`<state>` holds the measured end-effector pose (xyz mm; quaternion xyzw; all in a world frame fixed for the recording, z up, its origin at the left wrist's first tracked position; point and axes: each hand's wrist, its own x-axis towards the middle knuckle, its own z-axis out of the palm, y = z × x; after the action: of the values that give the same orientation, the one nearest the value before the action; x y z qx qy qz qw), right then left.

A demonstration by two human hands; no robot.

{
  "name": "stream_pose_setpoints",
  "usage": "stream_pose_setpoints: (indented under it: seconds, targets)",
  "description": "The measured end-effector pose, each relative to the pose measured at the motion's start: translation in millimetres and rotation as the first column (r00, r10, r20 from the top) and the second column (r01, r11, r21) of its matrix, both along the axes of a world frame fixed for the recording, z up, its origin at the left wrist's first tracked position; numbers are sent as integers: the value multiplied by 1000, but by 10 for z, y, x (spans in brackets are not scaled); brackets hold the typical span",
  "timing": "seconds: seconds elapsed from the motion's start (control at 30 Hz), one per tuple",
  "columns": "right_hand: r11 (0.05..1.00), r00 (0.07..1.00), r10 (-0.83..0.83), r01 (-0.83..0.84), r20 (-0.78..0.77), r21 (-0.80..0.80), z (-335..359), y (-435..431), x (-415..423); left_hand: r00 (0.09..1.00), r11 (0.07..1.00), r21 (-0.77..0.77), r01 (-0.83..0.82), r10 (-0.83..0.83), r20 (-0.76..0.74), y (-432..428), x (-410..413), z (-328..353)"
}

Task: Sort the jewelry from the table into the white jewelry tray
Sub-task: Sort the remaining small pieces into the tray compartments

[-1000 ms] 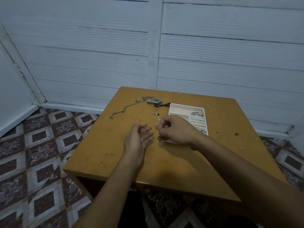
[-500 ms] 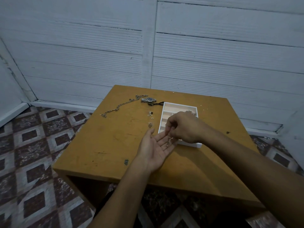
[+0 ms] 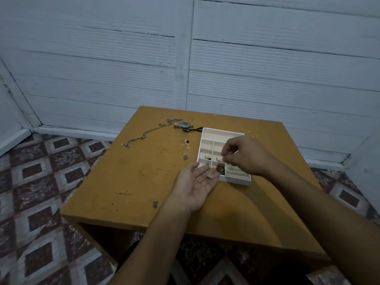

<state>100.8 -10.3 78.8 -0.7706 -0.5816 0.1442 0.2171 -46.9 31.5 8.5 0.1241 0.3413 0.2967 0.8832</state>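
The white jewelry tray (image 3: pixel 236 180) lies on the table's right half, with small pieces in its near compartments. My left hand (image 3: pixel 195 184) is palm up at the tray's near left corner, and a small silver piece (image 3: pixel 210 176) rests on its fingers. My right hand (image 3: pixel 245 155) hovers over the tray's middle with thumb and forefinger pinched. Whether anything is between them is too small to tell. Left of the tray lie a long silver chain (image 3: pixel 150 132), a wristwatch (image 3: pixel 183 125), a black piece (image 3: pixel 193 129), small earrings (image 3: pixel 186 142) and another small silver piece (image 3: pixel 186 156).
The wooden table (image 3: pixel 133 182) stands against a white panelled wall (image 3: pixel 185 68). A small ink mark (image 3: pixel 155 205) sits near the table's front edge. Patterned floor tiles (image 3: pixel 41 182) lie to the left and right.
My right hand lifted from my left palm and moved back over the tray's compartments. My left hand stayed palm up by the tray. The view shifted slightly.
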Motion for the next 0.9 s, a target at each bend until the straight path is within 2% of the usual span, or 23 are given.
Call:
stream_pose_setpoints:
  seconds: [0.13, 0.4, 0.9]
  targets:
    - [994, 988, -92, 98, -126, 42, -74, 16, 213, 1000, 999, 50, -11, 12, -23, 150, -12, 40]
    - [983, 963, -145, 167, -229, 78, -256, 89, 396, 984, 982, 181, 48, -14, -180, 497, 147, 133]
    - [981, 966, -149, 172, -211, 94, -379, 192, 513, 945, 958, 265, 110, -18, -328, 755, 487, 181]
